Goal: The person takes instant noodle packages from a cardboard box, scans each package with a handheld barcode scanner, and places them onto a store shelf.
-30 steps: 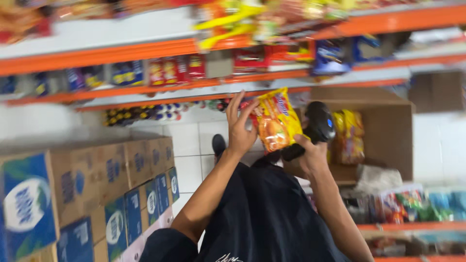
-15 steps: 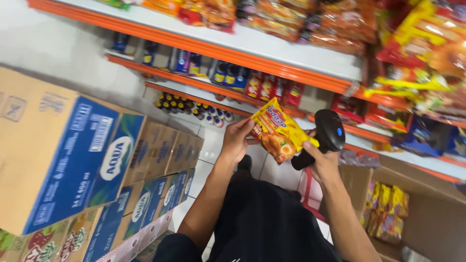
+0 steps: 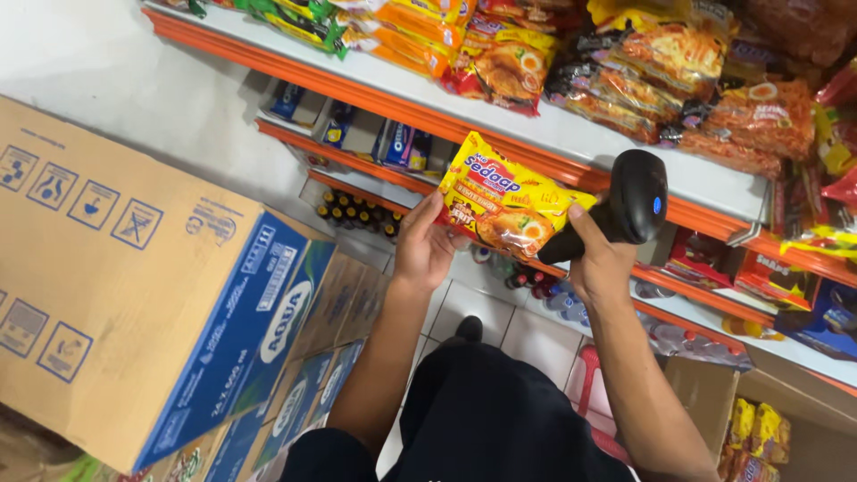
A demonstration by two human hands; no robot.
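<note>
My left hand (image 3: 423, 243) holds a yellow instant-noodle packet (image 3: 504, 198) by its lower left edge, in front of the orange-edged shelf (image 3: 536, 143). My right hand (image 3: 596, 259) grips the handle of a black handheld barcode scanner (image 3: 625, 201), and its thumb rests on the packet's right edge. The scanner's head rises just right of the packet, with a small blue light on its side. Both forearms reach up from my lap, over dark clothing.
The top shelf carries several noodle packets (image 3: 661, 62). Lower shelves hold biscuit packs (image 3: 397, 143) and small dark bottles (image 3: 357, 214). Blue-and-brown cartons (image 3: 152, 277) are stacked at left. An open box of yellow packets (image 3: 750, 428) sits at lower right on the white tiled floor.
The camera has tilted up and to the right, bringing the top shelf closer. Both hands keep their grip; the packet and scanner sit a little higher and nearer the shelf edge.
</note>
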